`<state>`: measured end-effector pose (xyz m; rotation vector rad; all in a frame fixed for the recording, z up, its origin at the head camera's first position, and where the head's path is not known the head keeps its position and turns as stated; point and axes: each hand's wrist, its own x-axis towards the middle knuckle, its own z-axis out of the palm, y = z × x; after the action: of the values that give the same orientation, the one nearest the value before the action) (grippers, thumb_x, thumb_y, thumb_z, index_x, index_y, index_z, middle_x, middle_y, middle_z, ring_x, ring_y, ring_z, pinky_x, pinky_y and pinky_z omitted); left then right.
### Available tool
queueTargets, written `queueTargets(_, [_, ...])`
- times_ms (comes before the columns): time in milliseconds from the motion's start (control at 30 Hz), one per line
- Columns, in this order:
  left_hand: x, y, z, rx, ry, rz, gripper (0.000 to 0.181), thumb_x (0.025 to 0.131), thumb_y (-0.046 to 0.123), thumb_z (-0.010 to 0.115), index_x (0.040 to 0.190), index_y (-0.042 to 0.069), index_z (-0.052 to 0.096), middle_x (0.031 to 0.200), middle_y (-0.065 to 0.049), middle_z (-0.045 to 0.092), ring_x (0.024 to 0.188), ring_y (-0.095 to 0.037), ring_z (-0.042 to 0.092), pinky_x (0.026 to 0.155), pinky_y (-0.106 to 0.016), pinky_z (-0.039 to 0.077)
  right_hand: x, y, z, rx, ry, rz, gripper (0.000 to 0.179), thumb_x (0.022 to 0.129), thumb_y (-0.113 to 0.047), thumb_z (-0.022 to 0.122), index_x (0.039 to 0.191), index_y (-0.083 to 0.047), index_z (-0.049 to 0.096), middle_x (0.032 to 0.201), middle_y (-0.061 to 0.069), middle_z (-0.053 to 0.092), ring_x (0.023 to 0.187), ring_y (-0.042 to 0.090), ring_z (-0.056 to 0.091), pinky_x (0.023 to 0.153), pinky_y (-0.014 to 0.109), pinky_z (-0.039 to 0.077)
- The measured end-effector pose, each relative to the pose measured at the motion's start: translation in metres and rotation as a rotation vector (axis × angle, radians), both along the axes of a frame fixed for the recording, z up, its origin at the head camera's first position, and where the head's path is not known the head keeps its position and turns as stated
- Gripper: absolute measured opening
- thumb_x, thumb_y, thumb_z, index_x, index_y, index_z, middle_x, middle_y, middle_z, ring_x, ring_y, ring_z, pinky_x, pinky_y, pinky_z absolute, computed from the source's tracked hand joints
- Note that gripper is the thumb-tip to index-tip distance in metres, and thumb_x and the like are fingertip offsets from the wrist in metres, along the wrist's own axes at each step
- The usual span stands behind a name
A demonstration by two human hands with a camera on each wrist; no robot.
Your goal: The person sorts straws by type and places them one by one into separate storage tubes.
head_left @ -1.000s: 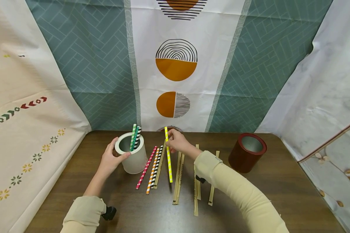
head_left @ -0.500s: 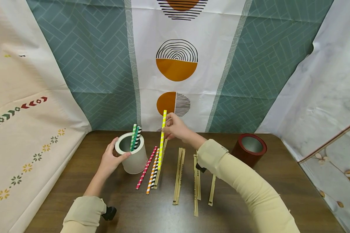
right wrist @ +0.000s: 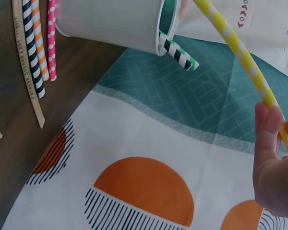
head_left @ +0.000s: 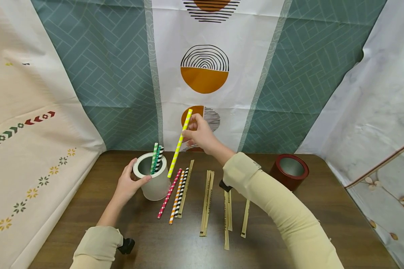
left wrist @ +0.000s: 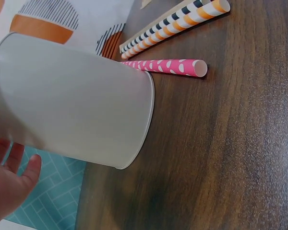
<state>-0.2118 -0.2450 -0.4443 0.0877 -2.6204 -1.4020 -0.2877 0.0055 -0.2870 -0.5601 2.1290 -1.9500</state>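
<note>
My left hand (head_left: pixel 128 184) holds the white can (head_left: pixel 157 187) at its rim, thumb on the near side and fingers round the left. Inside the can stand several paper straws, among them a light green striped straw (head_left: pixel 154 157) and a black-striped one (right wrist: pixel 178 54). My right hand (head_left: pixel 202 135) pinches a yellow paper straw with pale dots (head_left: pixel 177 151) near its upper end. The straw slants down to the left, its lower tip just right of the can's rim. In the right wrist view my fingers (right wrist: pixel 269 132) close round the yellow straw (right wrist: pixel 240 52).
Right of the can lie a pink dotted straw (head_left: pixel 169 194), an orange-striped straw (head_left: pixel 176 200), a black-striped straw (head_left: pixel 181 194) and a tan paper-wrapped stick (head_left: pixel 186 186). More wrapped sticks (head_left: pixel 207 203) lie mid-table. A dark red can (head_left: pixel 282 179) stands at the right, partly behind the sleeve.
My right hand has lifted the yellow straw off toward the back and left, tilting its lower end toward the white can. The left hand stays on the can.
</note>
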Motion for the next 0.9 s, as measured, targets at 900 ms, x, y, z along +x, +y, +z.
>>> queueTargets(900, [0.001, 0.002, 0.004, 0.018, 0.010, -0.007, 0.085, 0.075, 0.030, 0.069, 0.141, 0.010, 0.018, 0.133, -0.017, 0.031, 0.094, -0.021, 0.044, 0.070, -0.014, 0.039, -0.002, -0.038, -0.049, -0.186, 0.018, -0.245, 0.039, 0.082, 0.002, 0.055, 0.116, 0.000, 0.036, 0.082, 0.005, 0.047, 0.081, 0.042, 0.061, 0.056, 0.026, 0.051])
